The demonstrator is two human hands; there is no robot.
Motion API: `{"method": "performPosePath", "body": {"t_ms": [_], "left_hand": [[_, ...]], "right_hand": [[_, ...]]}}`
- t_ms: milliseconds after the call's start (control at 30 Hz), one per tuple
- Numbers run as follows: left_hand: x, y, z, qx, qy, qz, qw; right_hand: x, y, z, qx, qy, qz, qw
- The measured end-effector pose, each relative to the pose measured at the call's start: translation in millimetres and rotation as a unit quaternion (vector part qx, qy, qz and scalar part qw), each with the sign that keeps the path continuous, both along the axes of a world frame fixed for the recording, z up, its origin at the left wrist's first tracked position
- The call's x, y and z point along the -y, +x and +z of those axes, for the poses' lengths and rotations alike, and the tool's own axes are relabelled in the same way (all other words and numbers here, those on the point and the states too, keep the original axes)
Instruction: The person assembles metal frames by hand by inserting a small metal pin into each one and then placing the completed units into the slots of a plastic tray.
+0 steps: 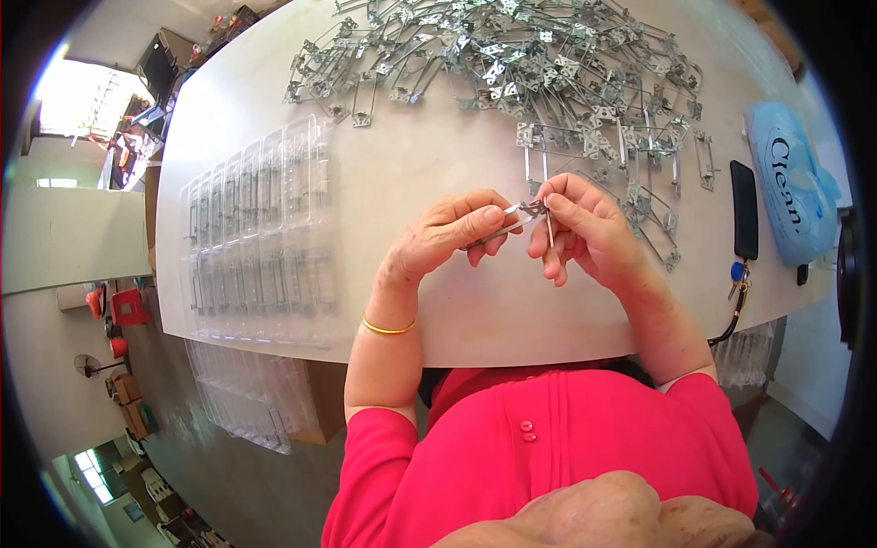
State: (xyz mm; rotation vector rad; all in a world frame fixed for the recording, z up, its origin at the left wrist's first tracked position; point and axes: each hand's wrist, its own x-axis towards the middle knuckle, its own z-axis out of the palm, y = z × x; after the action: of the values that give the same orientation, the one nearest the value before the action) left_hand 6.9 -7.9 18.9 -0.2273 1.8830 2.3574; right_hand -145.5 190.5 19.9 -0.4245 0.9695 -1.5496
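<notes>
The left hand (457,226) pinches a thin metal bracket (530,216) above the bench (512,329); the right hand (592,230) holds its jointed end between narrow fingers. The step seems to be handling this joint, and the next move probably calls for steady pressure. Shiny, pierced brackets (512,68) heap at twelve o'clock; clear, ribbed plastic trays (317,183) lie at nine.

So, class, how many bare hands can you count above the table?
2: the left hand and, beside it, the right hand, both holding metal parts above the near half of the table. No other hands show.
</notes>
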Motion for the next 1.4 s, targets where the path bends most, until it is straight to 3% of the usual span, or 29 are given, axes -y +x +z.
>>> {"method": "performPosePath", "body": {"t_ms": [133, 400, 633, 700, 733, 800, 1000, 1200, 1400], "left_hand": [[2, 1, -5, -0.015, 0.008, -0.029, 0.999], [3, 1, -4, -0.021, 0.018, -0.087, 0.996], [6, -1, 3, -0.04, -0.012, -0.174, 0.984], [2, 1, -1, 0.001, 0.005, -0.092, 0.996], [2, 2, -1, -0.001, 0.003, -0.089, 0.996], [2, 2, -1, 0.023, 0.033, -0.03, 0.999], [1, 1, -1, 0.005, 0.045, 0.001, 0.999], [-3, -2, -8, 0.009, 0.059, 0.061, 0.996], [-6, -4, -11, 0.017, 0.074, 0.042, 0.996]], "right_hand": [[-2, -3, -4, 0.014, -0.007, 0.028, 0.999], [-1, -3, 6, -0.152, 0.08, -0.011, 0.985], [-3, -9, -1, -0.071, 0.057, 0.001, 0.996], [1, -3, 7, -0.138, 0.073, -0.105, 0.982], [1, -2, 6, -0.141, 0.07, -0.102, 0.982], [1, -1, 3, -0.166, 0.008, -0.169, 0.971], [1, 6, 3, -0.236, -0.035, -0.235, 0.942], [-1, 12, 0, -0.3, -0.099, -0.248, 0.916], [0, 19, -5, -0.318, -0.126, -0.228, 0.912]]}}
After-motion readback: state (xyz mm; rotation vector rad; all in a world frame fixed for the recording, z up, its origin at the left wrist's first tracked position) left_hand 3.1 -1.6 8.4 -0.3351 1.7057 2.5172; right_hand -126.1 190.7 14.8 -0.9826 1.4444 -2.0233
